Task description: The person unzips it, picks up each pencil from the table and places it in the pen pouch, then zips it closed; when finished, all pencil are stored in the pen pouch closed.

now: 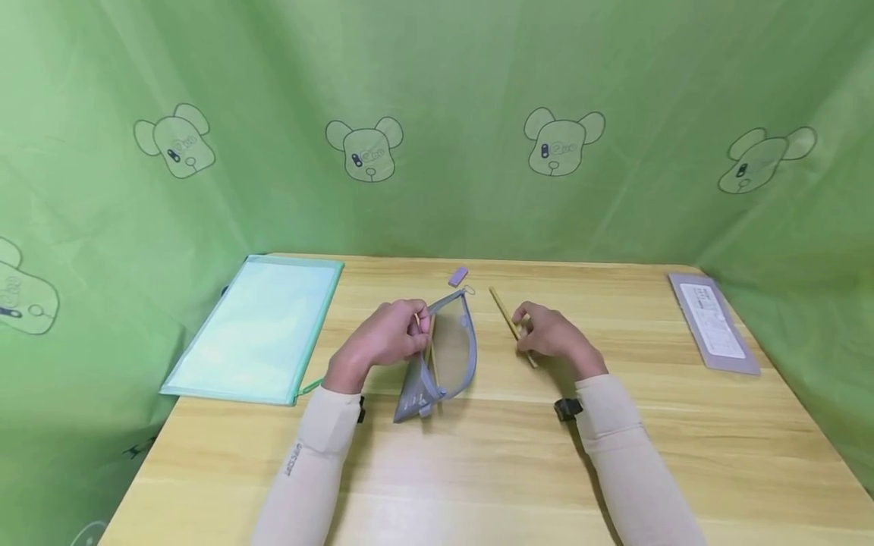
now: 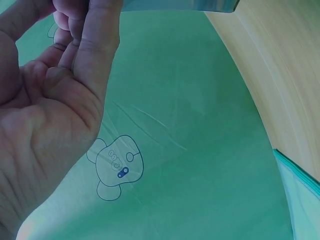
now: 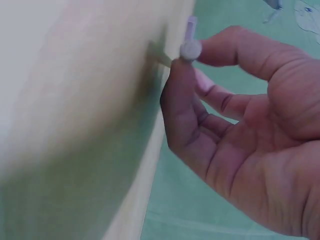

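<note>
My left hand point(image 1: 392, 334) pinches the upper left edge of a grey zip pouch point(image 1: 440, 390), whose mouth gapes open toward the right. Slim yellow sticks point(image 1: 432, 353) like pencils show inside it, by the left fingertips. To the right of the pouch, my right hand point(image 1: 553, 332) holds a yellow pencil point(image 1: 504, 309) between thumb and fingers, low over the table. In the right wrist view the pencil's round pale end point(image 3: 190, 50) faces the camera, thumb on one side and fingers on the other.
A purple eraser point(image 1: 458, 277) lies just beyond the pouch. At the left is a pale blue zip folder point(image 1: 262, 334) with a green edge; at the far right, a flat lilac pack point(image 1: 740, 364) with a white label. Green curtain point(image 1: 451, 205) surrounds the wooden table point(image 1: 478, 470).
</note>
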Tool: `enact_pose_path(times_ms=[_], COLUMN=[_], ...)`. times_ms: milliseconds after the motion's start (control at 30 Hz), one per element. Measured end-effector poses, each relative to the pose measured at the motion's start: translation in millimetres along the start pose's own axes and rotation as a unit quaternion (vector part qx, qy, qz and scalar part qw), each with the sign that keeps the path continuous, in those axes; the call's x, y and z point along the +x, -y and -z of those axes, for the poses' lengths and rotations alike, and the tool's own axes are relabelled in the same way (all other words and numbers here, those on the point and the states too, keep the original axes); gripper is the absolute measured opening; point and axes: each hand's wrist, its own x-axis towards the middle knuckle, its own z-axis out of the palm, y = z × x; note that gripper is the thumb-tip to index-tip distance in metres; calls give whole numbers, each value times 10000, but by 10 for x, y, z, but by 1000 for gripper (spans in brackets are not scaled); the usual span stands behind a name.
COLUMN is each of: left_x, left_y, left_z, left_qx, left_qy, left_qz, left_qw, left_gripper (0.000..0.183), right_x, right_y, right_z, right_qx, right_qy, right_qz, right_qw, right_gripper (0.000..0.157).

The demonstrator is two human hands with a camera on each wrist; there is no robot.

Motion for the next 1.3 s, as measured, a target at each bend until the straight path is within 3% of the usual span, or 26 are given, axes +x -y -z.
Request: enact_pose_path(times_ms=[133, 333, 567, 733, 833, 933, 1067, 1300], left_x=[7, 12, 19, 33, 37, 39, 52, 80], left_y=[-4, 0, 1, -3, -22, -51, -100, -161], left_z=[8, 9, 1, -20, -51, -97, -171, -270], left_qx=[-57, -104, -172, -230, -310, -356, -237, -228], left_qy=[-41, -127, -284, -356, -297, -189, -14, 131], left_qz=[45, 98, 222, 223, 182, 106, -130, -463], left_qw=[10000, 9998, 9992, 9989, 9989, 9991, 9996, 9986], left_gripper=[14, 14, 12, 13, 12, 12, 12, 12], right_x=[-82, -313, -525, -534, -500, -460, -429, -428], right_y=[80, 271, 455, 511, 528, 546, 595, 790], right_z=[118, 336, 433, 343, 258, 180, 107, -46], right_qx=[833, 1842, 1811, 1768, 1808, 1936, 1947, 1394], right_qy=[186, 498, 1129, 1756, 1900, 1800, 1383, 687], right_qz=[313, 778, 1297, 1373, 1319, 1213, 1051, 995], right_qw=[9959, 9785, 9683, 9587, 9559, 9568, 9653, 9828], right_gripper=[51, 53, 49, 41, 38, 35, 32, 30])
